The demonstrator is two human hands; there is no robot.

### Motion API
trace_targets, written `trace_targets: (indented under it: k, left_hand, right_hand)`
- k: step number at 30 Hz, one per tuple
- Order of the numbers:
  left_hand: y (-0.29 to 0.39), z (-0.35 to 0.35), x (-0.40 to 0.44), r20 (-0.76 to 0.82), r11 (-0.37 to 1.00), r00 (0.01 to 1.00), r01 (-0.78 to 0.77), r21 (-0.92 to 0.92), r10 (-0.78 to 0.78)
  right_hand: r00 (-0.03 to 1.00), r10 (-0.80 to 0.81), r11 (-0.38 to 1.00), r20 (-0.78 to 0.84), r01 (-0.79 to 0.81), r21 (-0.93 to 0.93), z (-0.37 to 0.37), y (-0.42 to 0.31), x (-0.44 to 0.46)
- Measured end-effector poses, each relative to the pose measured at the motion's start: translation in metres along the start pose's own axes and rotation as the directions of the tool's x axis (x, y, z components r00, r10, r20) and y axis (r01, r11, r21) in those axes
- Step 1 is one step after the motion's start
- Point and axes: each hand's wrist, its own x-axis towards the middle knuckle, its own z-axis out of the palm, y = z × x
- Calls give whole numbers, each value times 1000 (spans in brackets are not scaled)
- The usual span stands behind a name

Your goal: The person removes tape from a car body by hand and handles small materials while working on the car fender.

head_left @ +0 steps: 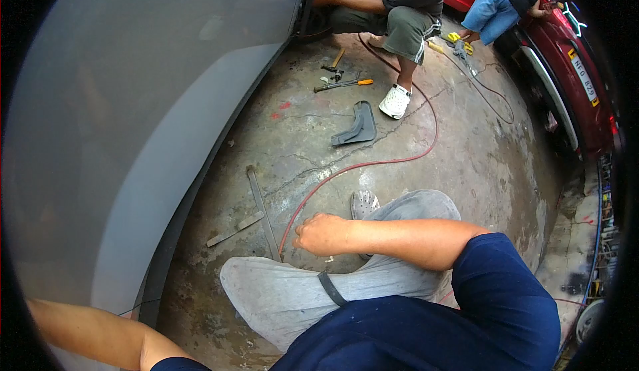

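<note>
My right hand (321, 234) hangs with its fingers curled, above the concrete floor beside my grey trousers (293, 294); whether it holds anything is hidden. Close to its fingers runs a red hose (353, 167). To its left, two flat metal bars (261, 204) lie crossed on the floor. My left forearm (93, 331) reaches out at the lower left along the grey car panel (140, 111), and the hand itself is outside the picture.
A co-worker in white clogs (396, 101) squats at the top by the car. A hammer (337, 59), an orange-handled tool (343, 85) and a dark plastic part (357, 125) lie on the floor. Another person (496, 8) is near a red car (566, 71).
</note>
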Motion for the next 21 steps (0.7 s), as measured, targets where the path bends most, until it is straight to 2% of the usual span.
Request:
trace_targets:
  k: [4, 21]
  left_hand:
    - [3, -1, 0, 19, 999, 999, 41, -16, -41]
    - [2, -2, 1, -23, 1000, 1000, -12, -1, 12]
  right_hand:
    - [1000, 7, 1000, 28, -7, -4, -2, -1, 1]
    - [999, 12, 1000, 42, -12, -2, -3, -1, 1]
